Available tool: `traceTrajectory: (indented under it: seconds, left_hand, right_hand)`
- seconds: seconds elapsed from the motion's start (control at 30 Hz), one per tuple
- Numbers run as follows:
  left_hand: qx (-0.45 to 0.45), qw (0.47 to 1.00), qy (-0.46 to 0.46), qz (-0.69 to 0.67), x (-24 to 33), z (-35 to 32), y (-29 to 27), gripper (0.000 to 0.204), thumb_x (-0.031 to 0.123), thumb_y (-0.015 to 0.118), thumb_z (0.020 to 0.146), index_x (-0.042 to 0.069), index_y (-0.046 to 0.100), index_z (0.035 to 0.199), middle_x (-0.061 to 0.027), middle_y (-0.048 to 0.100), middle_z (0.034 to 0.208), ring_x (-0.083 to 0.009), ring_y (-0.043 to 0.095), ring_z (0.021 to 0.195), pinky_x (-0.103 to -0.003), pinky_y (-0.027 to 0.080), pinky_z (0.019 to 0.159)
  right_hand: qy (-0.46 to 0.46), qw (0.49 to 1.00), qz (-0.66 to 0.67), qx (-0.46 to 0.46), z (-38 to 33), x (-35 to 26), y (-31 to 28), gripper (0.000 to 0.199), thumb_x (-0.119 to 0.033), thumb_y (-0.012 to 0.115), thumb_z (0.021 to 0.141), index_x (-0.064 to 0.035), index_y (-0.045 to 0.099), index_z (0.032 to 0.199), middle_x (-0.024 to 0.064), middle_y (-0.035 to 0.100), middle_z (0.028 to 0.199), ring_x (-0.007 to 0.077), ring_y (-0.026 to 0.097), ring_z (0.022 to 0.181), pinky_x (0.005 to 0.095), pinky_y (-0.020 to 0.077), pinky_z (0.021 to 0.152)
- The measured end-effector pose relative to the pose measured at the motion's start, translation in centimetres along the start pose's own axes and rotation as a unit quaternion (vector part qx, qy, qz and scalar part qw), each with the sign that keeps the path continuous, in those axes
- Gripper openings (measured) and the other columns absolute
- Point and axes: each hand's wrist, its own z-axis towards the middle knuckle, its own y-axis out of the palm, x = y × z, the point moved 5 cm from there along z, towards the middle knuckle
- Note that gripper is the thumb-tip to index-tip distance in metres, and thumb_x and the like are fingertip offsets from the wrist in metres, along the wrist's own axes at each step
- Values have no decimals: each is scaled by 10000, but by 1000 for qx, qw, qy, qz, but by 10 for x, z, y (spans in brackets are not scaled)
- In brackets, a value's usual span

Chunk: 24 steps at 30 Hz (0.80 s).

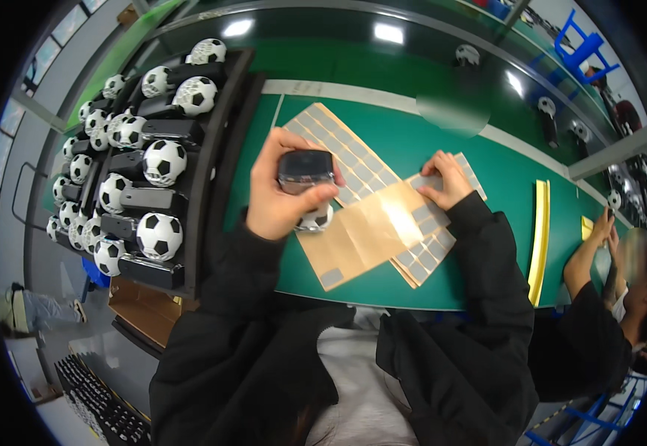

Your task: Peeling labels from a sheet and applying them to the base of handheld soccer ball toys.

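Observation:
My left hand (268, 193) is wrapped round a soccer-ball ornament, with its black block base (306, 168) turned up toward me. The black-and-white ball (316, 218) shows below that hand, partly hidden by the thumb. Under both hands lie overlapping sheets of grey rectangular stickers (349, 152) on tan backing. A bare, shiny stretch of backing paper (361, 239) crosses the middle, with one grey sticker left near its lower corner. My right hand (451, 182) has its fingers curled and pinched at the sheet's far right part; the fingertips partly hide what they grip.
At the left stands a dark rack (203, 178) loaded with several soccer-ball ornaments on black bases. A cardboard box (145, 308) sits below it. On the green table (498, 245), a yellow strip (539, 241) lies to the right. Beyond it a co-worker (591, 327) sits with hands raised.

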Motion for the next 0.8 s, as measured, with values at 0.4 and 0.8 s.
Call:
traceTrajectory:
  seconds: [0.4,0.8]
  left_hand:
    - [8,999,49,-2,-8,-1,3,484,149,731,642,74,346,925,-158,558,751,-228,569,606,-284,466,565]
    - [18,998,53,3,-14,-8,5,527,20,773,542,43,408,922,-106,579,830,-175,582,637,-244,479,621]
  right_hand:
    - [-54,996,73,8,4,-15,1,313,100,581,588,-43,520,860,60,513,852,187,462,743,243,394,676]
    - [-18,996,74,41,-9,-11,6,243,119,559,619,-22,551,817,52,504,833,166,455,676,218,394,629]
